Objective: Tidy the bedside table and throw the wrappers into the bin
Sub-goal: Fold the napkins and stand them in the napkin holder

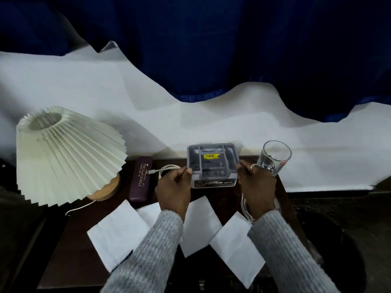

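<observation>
A grey plastic organiser box (213, 163) with a yellow price sticker sits at the back of the dark bedside table (69, 259). My left hand (174, 187) grips its left side and my right hand (257, 187) grips its right side. Several white paper sheets (117, 231) lie spread over the table's front, partly under my grey sleeves. A coiled white charging cable (167, 168) lies just left of the box, behind my left hand. A purple spectacle case (141, 181) lies further left.
A pleated cream lamp (67, 155) on a wooden base stands at the table's left. An empty drinking glass (274, 158) stands right of the box, close to my right hand. White bedding (190, 123) and a dark blue blanket lie behind. A dark round bin (347, 256) sits at lower right.
</observation>
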